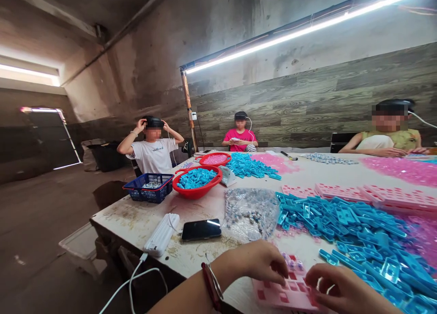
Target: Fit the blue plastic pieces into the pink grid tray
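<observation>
In front of me lies a pink tray (264, 292) with rows of square holes. Small clear pink pieces (292, 262) sit in its far end. My left hand (261, 261) reaches over the tray, fingers curled down onto its holes; whatever the fingertips pinch is hidden. At the tray's right side, my right hand (341, 284) is bent with thumb and fingers drawn close together, and I cannot make out what is in them. Beside it spreads a heap of blue plastic pieces (344, 220), some of them close to the right hand.
Left of the tray are a bag of small beads (251, 209), a phone (201, 230) and a white power bank (162, 234) with a cable. Farther back stand a red basin (191, 194), a blue basket (148, 193) and stacked pink trays (403, 198). Several people sit around the table.
</observation>
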The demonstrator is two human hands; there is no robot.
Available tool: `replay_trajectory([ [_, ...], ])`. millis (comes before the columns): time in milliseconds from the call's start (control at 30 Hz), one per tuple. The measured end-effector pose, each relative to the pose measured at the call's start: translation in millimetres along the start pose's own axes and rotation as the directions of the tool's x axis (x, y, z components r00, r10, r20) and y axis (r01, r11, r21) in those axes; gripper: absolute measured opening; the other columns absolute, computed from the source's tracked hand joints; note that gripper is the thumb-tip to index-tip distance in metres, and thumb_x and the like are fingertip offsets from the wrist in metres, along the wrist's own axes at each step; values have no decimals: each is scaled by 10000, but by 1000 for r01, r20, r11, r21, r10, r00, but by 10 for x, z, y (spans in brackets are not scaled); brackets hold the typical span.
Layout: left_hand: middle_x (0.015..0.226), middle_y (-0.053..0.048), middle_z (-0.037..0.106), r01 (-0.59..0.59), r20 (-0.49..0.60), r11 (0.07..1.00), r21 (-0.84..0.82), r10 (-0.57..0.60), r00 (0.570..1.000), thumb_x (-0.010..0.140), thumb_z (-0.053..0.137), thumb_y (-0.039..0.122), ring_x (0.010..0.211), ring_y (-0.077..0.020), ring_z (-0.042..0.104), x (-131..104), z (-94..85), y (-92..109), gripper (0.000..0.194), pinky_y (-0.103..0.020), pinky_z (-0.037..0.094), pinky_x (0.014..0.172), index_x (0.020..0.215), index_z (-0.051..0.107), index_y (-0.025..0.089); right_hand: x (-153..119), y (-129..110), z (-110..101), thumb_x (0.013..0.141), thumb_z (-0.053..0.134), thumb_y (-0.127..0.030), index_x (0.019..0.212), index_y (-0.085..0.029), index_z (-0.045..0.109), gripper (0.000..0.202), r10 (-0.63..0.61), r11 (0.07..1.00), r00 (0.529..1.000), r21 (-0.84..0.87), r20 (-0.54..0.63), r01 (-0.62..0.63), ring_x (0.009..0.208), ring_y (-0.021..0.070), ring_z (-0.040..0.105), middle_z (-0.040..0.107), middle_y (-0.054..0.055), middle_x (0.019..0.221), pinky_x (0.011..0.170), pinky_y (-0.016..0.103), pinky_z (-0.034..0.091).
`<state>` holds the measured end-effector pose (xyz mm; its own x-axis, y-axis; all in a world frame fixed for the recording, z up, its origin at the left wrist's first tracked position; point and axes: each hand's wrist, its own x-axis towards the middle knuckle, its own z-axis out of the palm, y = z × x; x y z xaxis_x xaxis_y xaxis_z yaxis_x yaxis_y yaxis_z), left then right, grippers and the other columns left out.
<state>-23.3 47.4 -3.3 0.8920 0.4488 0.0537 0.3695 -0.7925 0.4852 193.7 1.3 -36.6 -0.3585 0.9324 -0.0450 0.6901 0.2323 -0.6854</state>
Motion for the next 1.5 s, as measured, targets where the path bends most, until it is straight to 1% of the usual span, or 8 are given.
replay_trajectory([
  [200,776,-16,581,67,-114,998,10,-65,991,714,591,107,705,-101,523,-134,-80,32,114,-175,403,638,803,657,134,-103,-276,-3,668,521,-187,768,-182,675,184,-63,995,996,-75,-56,59,619,141,602,669,27,694,558,215,457],
  [267,798,-16,569,133,-143,991,0,-132,981,693,567,88,721,-108,520,-179,-90,16,147,-187,404,654,806,647,138,-118,-351,-31,670,518,-167,790,-173,671,194,-80,993,987,-93,-140,67,620,147,597,669,32,710,580,244,465],
  [433,827,-13,540,183,-206,983,-31,-185,961,694,526,104,733,-112,506,-205,-70,-21,161,-203,401,671,808,630,148,-110,-406,-49,676,546,-141,790,-164,652,158,-79,996,970,26,-230,87,630,139,596,663,28,717,616,262,486],
  [533,830,-11,530,203,-208,979,-26,-204,957,667,541,88,748,-115,502,-155,-32,9,176,-201,401,674,802,633,152,-98,-393,-27,677,545,-126,753,-160,639,125,-91,990,961,76,-259,115,653,136,603,658,24,708,645,262,494],
  [733,859,-20,561,116,-178,993,2,-113,978,704,516,62,795,-121,519,-25,107,58,179,-211,401,724,772,649,160,-71,-356,-2,672,555,-112,737,-155,634,111,-116,986,959,84,-257,142,652,130,604,660,18,705,648,260,500],
  [900,839,-35,585,182,-160,975,127,-161,974,690,500,31,806,-153,523,41,179,105,218,-244,400,719,796,642,159,-78,-347,-13,670,560,-109,736,-151,642,113,-101,989,957,80,-271,127,675,141,614,669,25,711,657,263,494],
  [1167,784,-34,580,216,-125,963,164,-197,972,703,493,58,731,-133,511,65,206,99,166,-231,380,663,648,630,135,-74,-349,-30,661,577,-113,725,-157,663,117,-88,994,957,31,-275,100,667,140,616,675,24,694,648,258,485],
  [1500,836,-52,601,230,-129,963,139,-213,969,729,465,72,792,-150,531,74,203,116,232,-240,402,707,713,683,150,-58,-258,-11,654,550,-87,741,-174,650,158,-113,989,959,65,-259,134,660,132,626,677,16,718,638,256,501],
])
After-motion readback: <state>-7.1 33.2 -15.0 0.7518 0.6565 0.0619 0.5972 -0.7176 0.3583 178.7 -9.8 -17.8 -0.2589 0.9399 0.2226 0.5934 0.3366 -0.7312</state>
